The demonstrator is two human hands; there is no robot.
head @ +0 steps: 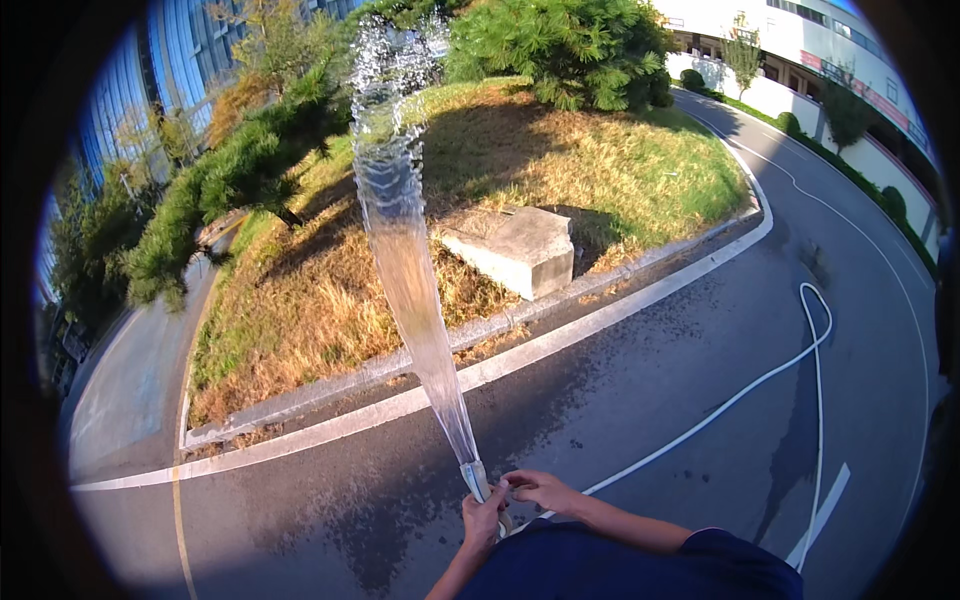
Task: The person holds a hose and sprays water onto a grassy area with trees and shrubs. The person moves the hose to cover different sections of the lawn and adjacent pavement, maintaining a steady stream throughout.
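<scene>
My left hand (484, 517) is wrapped around a white flat fire hose (476, 480) close to its open end, low in the view. The hose end points up and away from me. A thick jet of water (411, 277) shoots out of it, breaking into drops near the top. Right beside the hose is my right hand (544, 491), its fingers bent and slightly apart near my left thumb. It does not appear to hold anything. Behind my hands, the hose runs off to the right along the road.
Across the asphalt road (637, 397), a stone curb (322, 397) borders a grass island (292, 337) with a concrete block (517, 251) and pine trees (562, 45). The trailing hose (697, 416) makes a sharp bend at right. Wet patches (375, 517) darken the asphalt.
</scene>
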